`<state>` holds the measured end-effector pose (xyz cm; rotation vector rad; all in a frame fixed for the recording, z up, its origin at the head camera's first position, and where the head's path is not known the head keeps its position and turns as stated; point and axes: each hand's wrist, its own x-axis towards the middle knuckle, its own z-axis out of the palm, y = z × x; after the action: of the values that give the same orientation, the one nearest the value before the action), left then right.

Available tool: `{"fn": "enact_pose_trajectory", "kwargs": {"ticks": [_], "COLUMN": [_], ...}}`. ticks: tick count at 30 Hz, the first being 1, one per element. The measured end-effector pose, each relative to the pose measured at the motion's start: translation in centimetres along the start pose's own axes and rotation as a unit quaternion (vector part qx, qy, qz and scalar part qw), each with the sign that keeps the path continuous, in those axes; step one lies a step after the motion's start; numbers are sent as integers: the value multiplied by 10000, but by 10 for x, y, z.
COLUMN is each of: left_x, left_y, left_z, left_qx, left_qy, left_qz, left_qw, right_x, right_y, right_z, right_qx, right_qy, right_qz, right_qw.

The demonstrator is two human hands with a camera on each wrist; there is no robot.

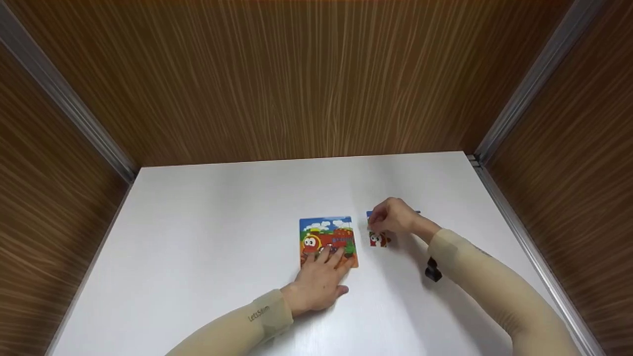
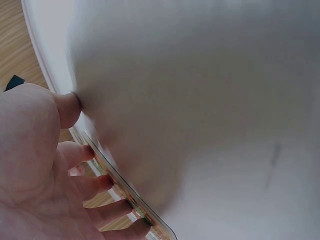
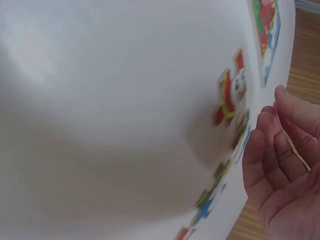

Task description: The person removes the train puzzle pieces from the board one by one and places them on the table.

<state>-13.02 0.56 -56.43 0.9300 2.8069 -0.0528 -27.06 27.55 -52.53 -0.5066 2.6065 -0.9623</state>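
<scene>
A train picture card point(image 1: 341, 232), with blue sky and a red engine with a face, lies flat on the white table. My left hand point(image 1: 316, 284) rests spread on its lower part, fingertips point(image 2: 139, 227) along the near edge and thumb off to the side. To the right, my right hand point(image 1: 393, 216) pinches a thin puzzle piece point(image 3: 296, 151), seen mostly edge-on between thumb and fingers; its picture is hidden. Just below that hand a red piece with eyes point(image 1: 378, 240) lies on the table. More blue-and-green pieces point(image 3: 210, 200) lie beside it, partly covered by the hand in the head view.
The white table point(image 1: 207, 237) is bounded by a wood-grain back wall point(image 1: 306, 79) and side walls with metal corner rails point(image 1: 514, 84). A small black device point(image 1: 433, 271) shows under the right sleeve.
</scene>
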Motion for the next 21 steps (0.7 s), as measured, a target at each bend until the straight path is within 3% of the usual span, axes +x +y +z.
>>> {"fn": "enact_pose_trajectory", "kwargs": {"ticks": [12, 21], "left_x": [0, 1], "left_y": [0, 0], "left_z": [1, 2], "left_qx": [69, 67], "left_qy": [85, -28], "left_qz": [56, 5], "left_qw": [9999, 10000], "right_x": [16, 30], "right_y": [-32, -53], "right_z": [11, 21], "right_qx": [-238, -320], "right_qy": [-379, -596], "right_qz": [-430, -678], "right_qw": [9981, 9954]}}
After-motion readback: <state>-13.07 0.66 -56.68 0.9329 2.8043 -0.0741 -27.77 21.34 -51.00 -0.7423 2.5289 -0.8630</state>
